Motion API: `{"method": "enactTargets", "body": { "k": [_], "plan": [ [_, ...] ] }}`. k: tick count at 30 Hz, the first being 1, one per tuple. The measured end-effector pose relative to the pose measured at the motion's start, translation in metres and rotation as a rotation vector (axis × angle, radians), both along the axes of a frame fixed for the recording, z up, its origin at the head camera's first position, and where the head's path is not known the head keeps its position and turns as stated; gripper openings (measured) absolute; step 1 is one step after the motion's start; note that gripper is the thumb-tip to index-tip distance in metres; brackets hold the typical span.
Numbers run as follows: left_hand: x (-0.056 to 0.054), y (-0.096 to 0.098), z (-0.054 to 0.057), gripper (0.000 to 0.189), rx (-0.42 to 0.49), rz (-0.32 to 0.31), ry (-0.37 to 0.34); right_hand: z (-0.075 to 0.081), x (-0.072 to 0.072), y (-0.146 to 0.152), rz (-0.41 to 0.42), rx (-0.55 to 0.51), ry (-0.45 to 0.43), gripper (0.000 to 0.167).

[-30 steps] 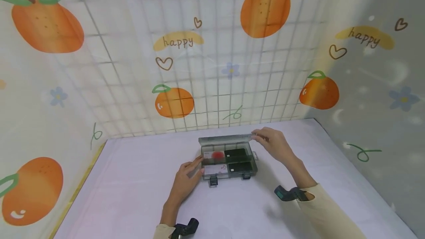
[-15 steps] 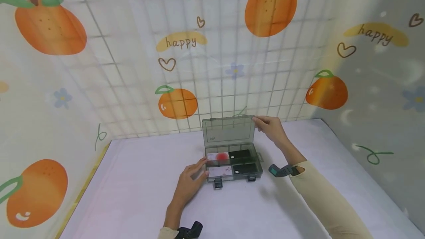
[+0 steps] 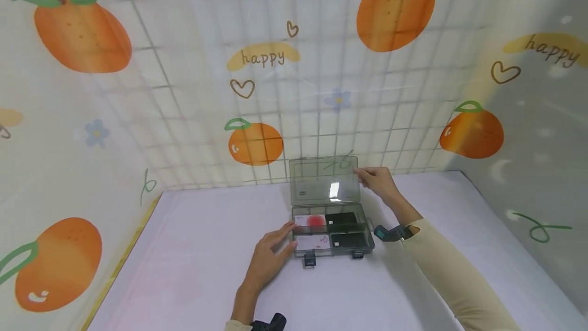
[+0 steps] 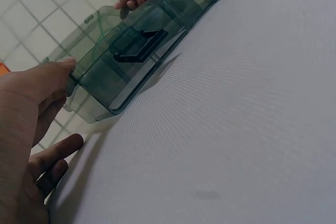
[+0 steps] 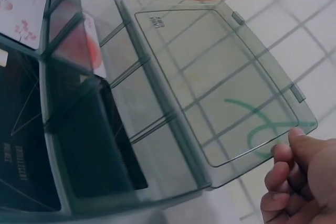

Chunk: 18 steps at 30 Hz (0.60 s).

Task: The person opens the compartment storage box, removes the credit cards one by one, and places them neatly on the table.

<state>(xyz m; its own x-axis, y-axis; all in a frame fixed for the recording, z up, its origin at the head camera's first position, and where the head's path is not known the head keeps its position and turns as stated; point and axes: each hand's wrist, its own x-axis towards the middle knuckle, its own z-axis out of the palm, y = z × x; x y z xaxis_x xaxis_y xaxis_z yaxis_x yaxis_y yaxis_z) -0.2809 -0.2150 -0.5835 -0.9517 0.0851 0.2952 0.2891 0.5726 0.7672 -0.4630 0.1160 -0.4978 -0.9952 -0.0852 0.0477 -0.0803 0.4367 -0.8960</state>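
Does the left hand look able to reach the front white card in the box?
Probably yes: the left hand touches the left end of the box, near that white card, and the right hand holds the lid open.

Right wrist view: box [image 5: 165, 163] cut off

The person's left arm [image 3: 245, 303] reaches forward from the lower edge of the head view, bare at the wrist. The left hand [image 3: 270, 253] has its thumb and index finger parted, with other fingers [image 4: 59, 150] loosely extended below. The right arm [image 3: 452, 275] slants inward from the lower right, sleeved to near the wrist. The right hand [image 3: 380, 183] is farther forward, thumb [image 5: 310, 148] and index finger pinching, other fingers curled toward the palm.
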Motion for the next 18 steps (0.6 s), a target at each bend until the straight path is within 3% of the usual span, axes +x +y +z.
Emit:
{"method": "enactTargets", "body": {
  "k": [7, 14, 18],
  "plan": [
    [0.002, 0.000, 0.002, 0.050, -0.005, -0.006, -0.002, -0.018, -0.006, -0.002, -0.006, 0.019, -0.042, 0.040],
    [0.002, 0.001, 0.002, 0.052, -0.011, -0.013, -0.016, -0.033, -0.013, 0.000, -0.005, 0.103, -0.095, 0.036],
    [0.000, 0.000, 0.002, 0.052, -0.019, -0.010, -0.023, -0.039, -0.016, 0.001, 0.009, 0.147, -0.073, 0.038]
  ]
}}
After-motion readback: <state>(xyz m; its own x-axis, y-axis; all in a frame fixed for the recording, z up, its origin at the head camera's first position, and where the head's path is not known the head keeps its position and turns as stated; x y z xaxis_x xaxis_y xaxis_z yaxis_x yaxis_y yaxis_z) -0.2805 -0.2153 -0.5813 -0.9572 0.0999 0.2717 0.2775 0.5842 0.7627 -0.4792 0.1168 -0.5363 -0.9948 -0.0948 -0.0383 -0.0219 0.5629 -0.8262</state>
